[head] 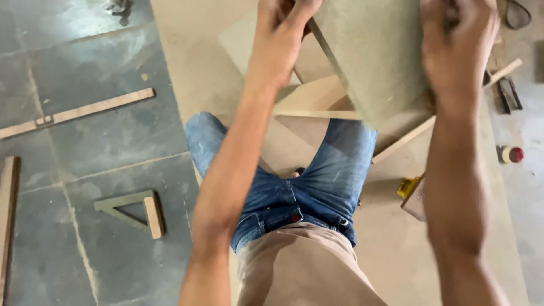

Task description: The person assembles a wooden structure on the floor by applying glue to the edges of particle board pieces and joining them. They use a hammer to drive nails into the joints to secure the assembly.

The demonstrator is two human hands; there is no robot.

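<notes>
I look down over my own legs in blue jeans. Both arms reach forward to a grey-green fibreboard panel (374, 56) held tilted above my knees. My left hand (280, 25) grips its left edge near the top of the view. My right hand (456, 39) clasps the panel's right edge. Under the panel lie pale board pieces (309, 96) and a thin wooden strip (405, 139) on a large beige sheet (396, 249) that I sit or kneel on.
On the grey stone floor to the left lie a long wooden strip (73, 113), a triangular offcut (133, 212) and a plank at the frame's left edge (7, 215). At right are a yellow tool (409, 186), a small red-capped round object (511, 154) and dark tools (507, 93).
</notes>
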